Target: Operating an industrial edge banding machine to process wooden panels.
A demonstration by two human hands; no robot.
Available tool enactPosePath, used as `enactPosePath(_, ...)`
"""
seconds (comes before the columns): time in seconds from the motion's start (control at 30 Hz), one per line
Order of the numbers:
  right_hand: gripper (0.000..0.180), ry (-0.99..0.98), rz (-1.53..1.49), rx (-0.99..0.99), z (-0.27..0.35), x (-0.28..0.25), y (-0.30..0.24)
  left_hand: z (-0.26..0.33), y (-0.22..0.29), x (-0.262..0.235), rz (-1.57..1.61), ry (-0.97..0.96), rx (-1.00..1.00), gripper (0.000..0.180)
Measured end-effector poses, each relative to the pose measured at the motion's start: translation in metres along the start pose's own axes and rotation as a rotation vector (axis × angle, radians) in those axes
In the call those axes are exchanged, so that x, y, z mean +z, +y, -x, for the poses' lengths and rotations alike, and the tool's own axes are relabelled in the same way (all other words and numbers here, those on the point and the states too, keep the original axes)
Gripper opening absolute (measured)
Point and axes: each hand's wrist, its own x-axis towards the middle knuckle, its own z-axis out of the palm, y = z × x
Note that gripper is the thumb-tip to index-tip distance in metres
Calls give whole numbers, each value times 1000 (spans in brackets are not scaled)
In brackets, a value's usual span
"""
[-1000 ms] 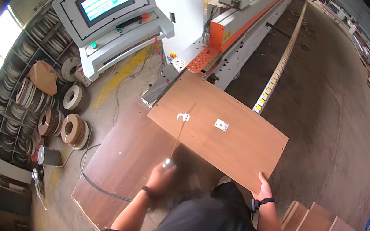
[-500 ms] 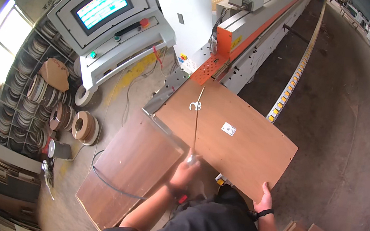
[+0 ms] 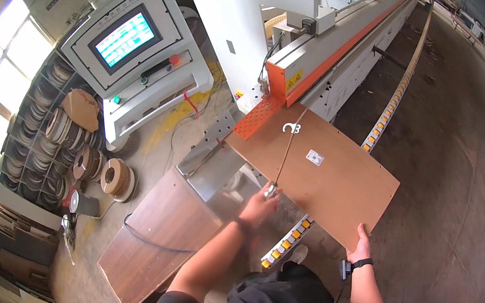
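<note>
My left hand is closed around the silver handle of an air blow gun, whose long thin nozzle reaches across a brown board. My right hand grips the board's near right corner, thumb on top and fingers hidden beneath. A small white label sits on the board. By the nozzle, toward the far end, shows a small white curved shape. The board's far left end lies against the orange perforated plate of a long machine.
A roller rail with yellow rollers runs under the board and far ahead. Left of me stands a brown-topped surface with a dark hose across it. A control panel and edge-band rolls are farther left.
The board has shifted away from me along the machine, uncovering the near rollers and a metal table end. My left hand and the blow gun have moved right; my right hand still grips the corner.
</note>
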Motion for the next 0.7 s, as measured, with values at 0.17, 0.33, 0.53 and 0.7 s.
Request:
enactPosePath(0.17, 52, -20, -43, -108, -36, -18, -26, 14, 36, -31, -672, 214, 360, 24)
enactPosePath(0.33, 54, 138, 147, -154, -32, -55, -22, 39, 110, -143, -928, 474, 529, 23)
enactPosePath(0.53, 37, 247, 258, -141, 42, -124, 69, 70, 171, -298, -1393, 924, 812, 18)
enactPosePath(0.7, 28, 361, 276, -54, 136, -197, 167, 7, 139, -395, -1024, 1298, 599, 19)
